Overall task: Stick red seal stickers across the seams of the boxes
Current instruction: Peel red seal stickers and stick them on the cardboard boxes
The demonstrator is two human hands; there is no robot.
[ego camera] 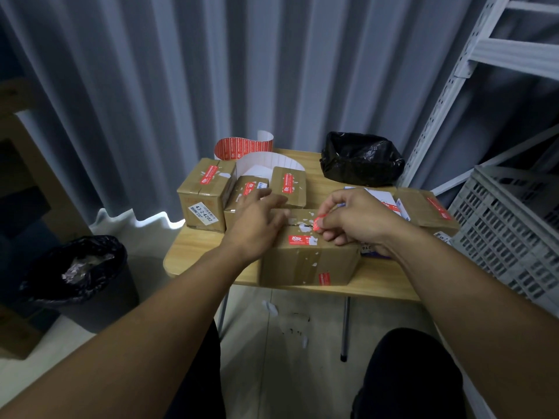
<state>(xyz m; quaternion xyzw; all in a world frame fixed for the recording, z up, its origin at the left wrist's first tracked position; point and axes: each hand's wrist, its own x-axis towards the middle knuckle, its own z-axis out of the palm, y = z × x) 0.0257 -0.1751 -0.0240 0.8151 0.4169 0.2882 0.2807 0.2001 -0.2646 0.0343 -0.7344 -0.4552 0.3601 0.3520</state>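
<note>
step: laying a red sticker (318, 221) across the top seam (298, 225) of the front box (305, 252)
how-to: line up the sticker square over the slit, half on each flap; land one end first, then wipe flat toward the other end so no bubble or crease forms
how-to 2: old torn white label scraps sit around the seam; better to land on clean cardboard or tape, else adhesion likely weak
brace: left hand (257, 220) flat, fingers spread, palm down on the box's top left part; good for stopping the box sliding while the right presses
right hand (354, 220): thumb and fingertips pinched together on the sticker, curled sticker end poking out toward the seam
sticker vs box: just above the top face, near its right half, at or almost at the seam; contact not clear
box location: front edge of the table (193, 249), roughly centre
already on box: one red seal on the top near the front edge, another low on the front face
other boxes: three small ones at the back left corner, each with a red seal on top; one more at the right edge, also sealed
supply: sticker roll (242, 146) unrolled at the back edge, behind the small boxes, well apart from both hands
risk: sticker curling onto itself or onto the fingers before touchdown
</note>
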